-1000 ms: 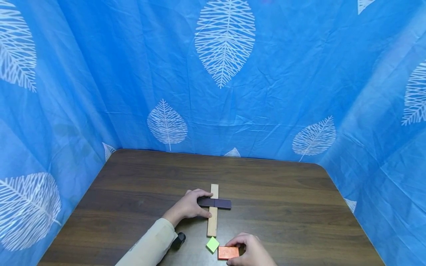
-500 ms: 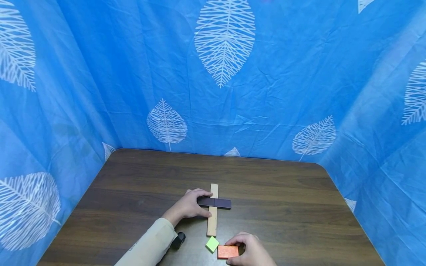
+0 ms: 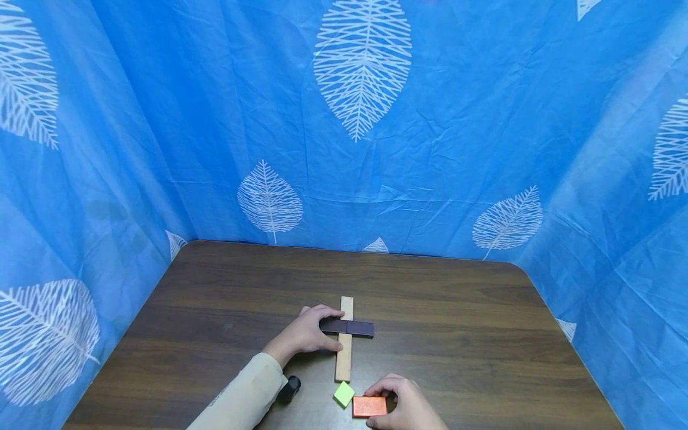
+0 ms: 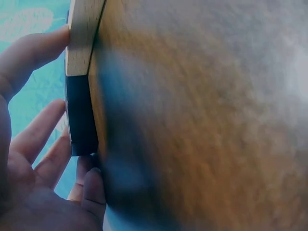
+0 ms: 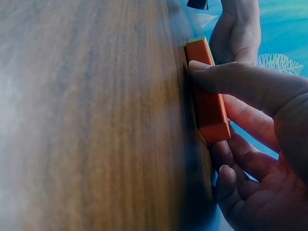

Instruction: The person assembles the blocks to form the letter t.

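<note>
Flat blocks lie in a cross shape mid-table: an upper pale wooden block (image 3: 347, 307), a lower pale wooden block (image 3: 343, 359), and two dark purple blocks (image 3: 360, 329) running crosswise. My left hand (image 3: 307, 332) spans the cross from its left side, thumb on the lower pale block and a finger at the upper one. In the left wrist view the fingers curve around the dark block (image 4: 81, 113). Nearer the front, my right hand (image 3: 403, 404) pinches an orange rectangular block (image 3: 369, 407) between thumb and fingers. A green square block (image 3: 344, 395), turned cornerwise, sits between orange block and cross.
The brown wooden table (image 3: 457, 322) is surrounded by a blue curtain (image 3: 441, 119) with white leaf prints. A black device (image 3: 290, 388) shows at the left wrist, beside the pale sleeve (image 3: 242, 394).
</note>
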Demonstrator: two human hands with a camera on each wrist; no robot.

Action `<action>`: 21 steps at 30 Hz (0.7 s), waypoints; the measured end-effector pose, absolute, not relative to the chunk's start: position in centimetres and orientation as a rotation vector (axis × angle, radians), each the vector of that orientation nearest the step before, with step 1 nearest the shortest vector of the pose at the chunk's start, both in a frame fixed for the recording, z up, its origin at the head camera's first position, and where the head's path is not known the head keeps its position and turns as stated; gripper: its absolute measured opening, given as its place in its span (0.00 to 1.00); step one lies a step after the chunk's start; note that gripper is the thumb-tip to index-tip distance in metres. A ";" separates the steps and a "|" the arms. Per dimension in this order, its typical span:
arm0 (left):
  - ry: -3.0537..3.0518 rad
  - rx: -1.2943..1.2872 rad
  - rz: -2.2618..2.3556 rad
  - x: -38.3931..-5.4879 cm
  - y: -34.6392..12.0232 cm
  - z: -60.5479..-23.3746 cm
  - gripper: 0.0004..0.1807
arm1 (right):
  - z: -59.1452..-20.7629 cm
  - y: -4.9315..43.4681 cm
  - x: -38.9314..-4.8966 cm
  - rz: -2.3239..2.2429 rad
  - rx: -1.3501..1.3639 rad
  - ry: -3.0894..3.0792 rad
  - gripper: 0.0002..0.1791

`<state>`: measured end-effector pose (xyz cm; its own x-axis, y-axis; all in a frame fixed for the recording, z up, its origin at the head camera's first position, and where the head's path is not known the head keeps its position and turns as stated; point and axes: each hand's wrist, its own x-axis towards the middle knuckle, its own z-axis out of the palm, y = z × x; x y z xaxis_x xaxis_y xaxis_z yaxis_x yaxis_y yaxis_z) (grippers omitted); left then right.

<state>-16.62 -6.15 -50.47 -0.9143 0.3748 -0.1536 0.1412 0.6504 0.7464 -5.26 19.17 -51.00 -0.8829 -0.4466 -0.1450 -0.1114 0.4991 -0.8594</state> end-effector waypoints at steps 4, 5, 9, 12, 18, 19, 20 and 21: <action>2.583 0.446 1.147 -16.5 -6.2 -50.4 0.37 | -51.0 19.3 -5.3 -1.333 -0.474 2.404 0.16; 2.585 0.456 1.151 -16.4 -6.3 -50.5 0.37 | -51.0 19.3 -5.3 -1.333 -0.467 2.398 0.16; 2.600 0.491 1.146 -16.3 -6.4 -50.7 0.37 | -51.0 19.3 -5.3 -1.329 -0.478 2.393 0.18; 2.607 0.514 1.144 -16.3 -6.6 -50.9 0.37 | -51.2 19.3 -5.3 -1.345 -0.521 2.398 0.18; 2.596 0.530 1.235 -15.9 -7.4 -51.0 0.38 | -51.6 19.4 -5.1 -1.407 -0.644 2.437 0.20; 2.597 0.540 1.253 -15.7 -7.6 -51.0 0.38 | -51.6 19.5 -5.1 -1.413 -0.653 2.445 0.20; 2.602 0.549 1.266 -15.5 -7.9 -50.9 0.38 | -51.7 19.5 -5.0 -1.422 -0.653 2.453 0.19; 2.611 0.561 1.276 -15.2 -8.2 -50.9 0.38 | -51.7 19.5 -5.0 -1.427 -0.643 2.461 0.19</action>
